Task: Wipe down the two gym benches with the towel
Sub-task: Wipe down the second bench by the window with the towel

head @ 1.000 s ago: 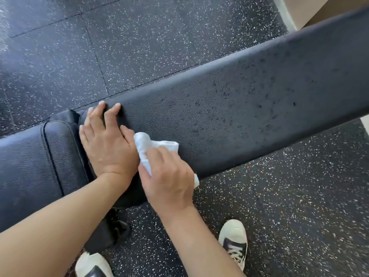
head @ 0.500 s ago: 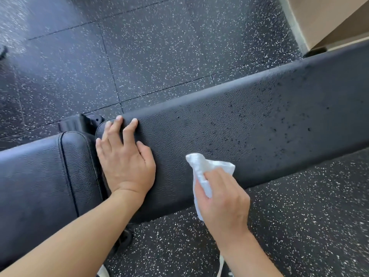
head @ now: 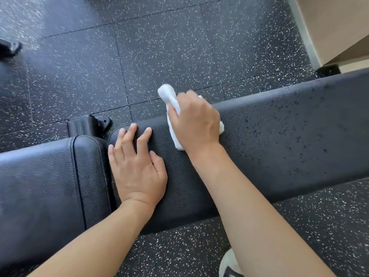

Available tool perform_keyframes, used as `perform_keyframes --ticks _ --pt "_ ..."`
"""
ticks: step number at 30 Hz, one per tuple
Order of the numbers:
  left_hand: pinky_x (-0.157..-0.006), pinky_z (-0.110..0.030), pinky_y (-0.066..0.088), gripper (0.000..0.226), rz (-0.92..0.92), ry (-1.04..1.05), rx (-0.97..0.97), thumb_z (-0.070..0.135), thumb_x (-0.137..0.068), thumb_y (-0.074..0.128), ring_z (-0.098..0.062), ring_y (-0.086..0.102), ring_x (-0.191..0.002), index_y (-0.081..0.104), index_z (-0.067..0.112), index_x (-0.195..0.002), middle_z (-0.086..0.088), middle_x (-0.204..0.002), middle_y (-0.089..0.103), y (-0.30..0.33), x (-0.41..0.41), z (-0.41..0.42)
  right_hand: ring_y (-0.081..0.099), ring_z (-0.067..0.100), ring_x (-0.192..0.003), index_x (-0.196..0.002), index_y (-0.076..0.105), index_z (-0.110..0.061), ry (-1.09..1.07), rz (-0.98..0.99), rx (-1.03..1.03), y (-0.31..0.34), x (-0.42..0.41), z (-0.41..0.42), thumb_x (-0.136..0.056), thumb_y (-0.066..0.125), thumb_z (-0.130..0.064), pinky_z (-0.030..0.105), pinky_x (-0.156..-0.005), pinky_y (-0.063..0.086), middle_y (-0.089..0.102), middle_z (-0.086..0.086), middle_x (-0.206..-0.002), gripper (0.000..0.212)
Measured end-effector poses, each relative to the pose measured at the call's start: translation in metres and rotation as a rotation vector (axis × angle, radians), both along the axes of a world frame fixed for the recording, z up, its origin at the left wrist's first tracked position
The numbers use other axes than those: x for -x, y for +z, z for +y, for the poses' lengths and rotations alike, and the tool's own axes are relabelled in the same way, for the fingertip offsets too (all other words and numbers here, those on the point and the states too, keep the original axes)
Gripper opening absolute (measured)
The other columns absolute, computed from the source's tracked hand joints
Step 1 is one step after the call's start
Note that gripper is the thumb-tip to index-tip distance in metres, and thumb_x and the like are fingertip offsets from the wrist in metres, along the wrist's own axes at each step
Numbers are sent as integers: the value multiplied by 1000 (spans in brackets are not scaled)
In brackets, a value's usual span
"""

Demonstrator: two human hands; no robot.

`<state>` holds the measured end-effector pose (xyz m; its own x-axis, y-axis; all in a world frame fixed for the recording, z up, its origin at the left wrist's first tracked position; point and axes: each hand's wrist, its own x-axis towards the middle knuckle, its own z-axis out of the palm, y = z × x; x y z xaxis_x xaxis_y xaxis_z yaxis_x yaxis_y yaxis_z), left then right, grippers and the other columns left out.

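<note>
Fingers of my right hand [head: 196, 124] bunch white towel [head: 171, 100] at back pad [head: 279, 136] far edge; left hand [head: 137, 168] flat, bracing. Droplets remain rightward; seat pad [head: 40, 176], second bench pending.

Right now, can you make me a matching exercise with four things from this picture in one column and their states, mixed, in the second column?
Things:
1. left hand
2. right hand
3. towel
4. long bench pad

States:
A. white, bunched up
B. flat on the pad, fingers spread
C. black, with dark droplets
D. gripping the towel

Pairs: 1-B, 2-D, 3-A, 4-C
</note>
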<state>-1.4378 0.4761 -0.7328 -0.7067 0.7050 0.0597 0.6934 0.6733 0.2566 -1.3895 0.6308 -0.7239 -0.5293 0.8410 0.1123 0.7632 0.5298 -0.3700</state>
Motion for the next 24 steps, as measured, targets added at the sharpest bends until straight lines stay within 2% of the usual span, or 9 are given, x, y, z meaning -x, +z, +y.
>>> perform_keyframes --ticks 3,6,9,12,14,16,19,22,24 --pt "-122 -64 25 55 5 -6 -13 22 -91 49 -42 37 -151 59 13 -144 -17 -158 47 -3 2 -2 60 18 -76 -99 69 -29 77 -33 -45 -3 -43 -56 -104 44 -35 32 -55 40 58 -5 -88 26" --pt "-123 -64 24 56 -8 11 -5 20 -89 51 -42 37 -151 59 13 -144 -17 -158 46 -4 1 -1 46 18 -64 -76 57 -19 198 172 -35 -8 -94 -106 -96 63 -26 32 -50 40 46 -4 -74 22" --pt "-123 -64 24 56 -7 20 -7 18 -88 51 -43 38 -151 60 12 -143 -17 -158 47 -4 0 -1 42 16 -63 -73 54 -21 315 164 -28 -10 -113 -114 -95 65 -23 32 -49 38 42 -5 -73 25" --pt "-124 -63 24 55 15 3 -15 21 -89 48 -43 37 -150 59 13 -143 -16 -157 47 -6 1 -1 54 19 -62 -74 63 -19 257 99 -146 -7 -99 -53 -93 64 -21 32 -49 44 52 -4 -70 19" --pt "-125 -62 22 55 23 1 -16 23 -89 48 -42 37 -151 57 14 -143 -15 -157 46 -8 2 -2 59 28 -57 -70 58 -16 14 126 -147 -4 -86 13 -87 76 -21 32 -47 37 56 2 -65 25" --pt "-125 -61 22 55 36 -1 -18 22 -88 49 -42 37 -151 57 14 -142 -15 -158 45 -10 2 -3 59 36 -60 -72 51 -18 -149 37 -42 5 -68 63 -92 69 -26 31 -53 30 53 4 -68 27" --pt "-124 -63 24 55 53 -6 -24 22 -88 48 -42 37 -150 58 13 -142 -15 -158 45 -11 1 -3 55 32 -56 -75 58 -19 -97 -55 43 7 -32 59 -89 68 -21 28 -49 24 44 1 -66 17" --pt "-123 -65 25 55 45 1 -27 24 -89 44 -43 38 -149 59 9 -140 -17 -158 46 -9 1 -2 63 28 -55 -74 65 -20 73 40 53 11 14 -1 -77 83 -24 28 -44 37 59 1 -66 19" --pt "-121 -66 27 54 39 9 -30 26 -90 42 -44 39 -148 60 5 -136 -19 -157 47 -8 1 -1 68 21 -65 -77 67 -22 179 2 71 13 31 -24 -83 78 -33 27 -48 43 65 -3 -76 16"
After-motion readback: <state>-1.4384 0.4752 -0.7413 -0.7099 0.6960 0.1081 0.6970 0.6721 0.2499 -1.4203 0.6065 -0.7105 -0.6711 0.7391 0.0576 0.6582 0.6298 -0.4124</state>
